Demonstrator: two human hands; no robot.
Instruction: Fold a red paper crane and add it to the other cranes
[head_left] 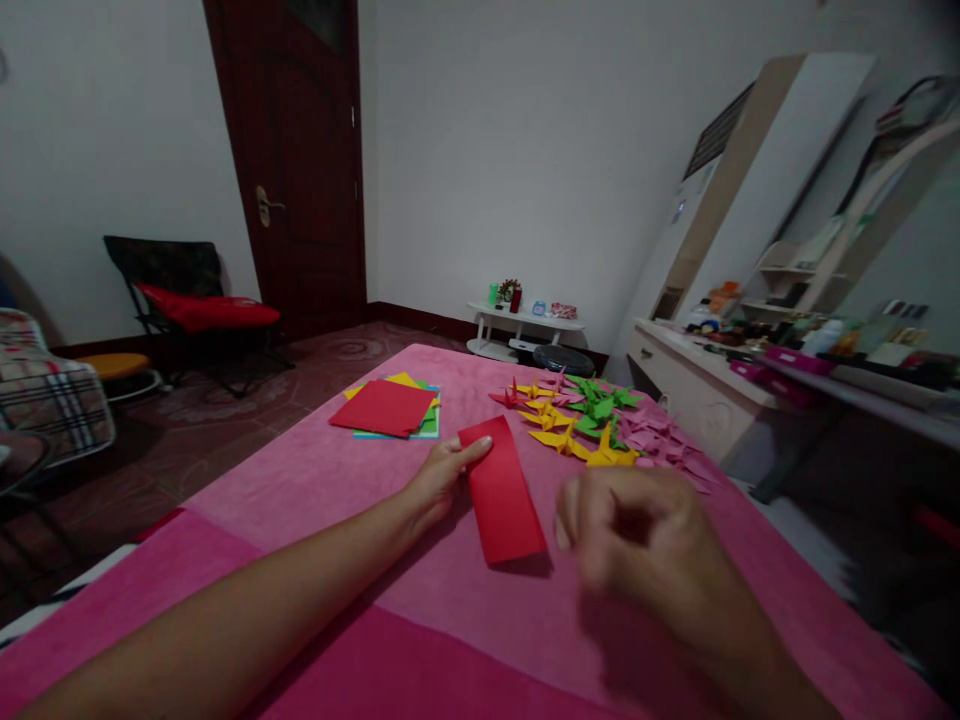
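A red sheet of origami paper [501, 495], folded into a long rectangle, is held at its far left corner by my left hand [446, 475], thumb on top. Its near end hangs just over the cloth and casts a shadow. To the right of the paper and apart from it, my right hand [637, 540] is raised with curled fingers, slightly blurred; nothing shows in it. Beyond my left hand lies a stack of coloured square paper [384, 408], red on top. Folded paper cranes in yellow [553, 440], green [598, 402], pink [660, 437] and red [513, 396] stand past my right hand.
A pink cloth [315, 490] covers the table. On the right stands a dressing table [686, 375] crowded with bottles. A small white shelf [525, 317] is by the far wall, a folding chair [195, 300] at left near a dark door [300, 170].
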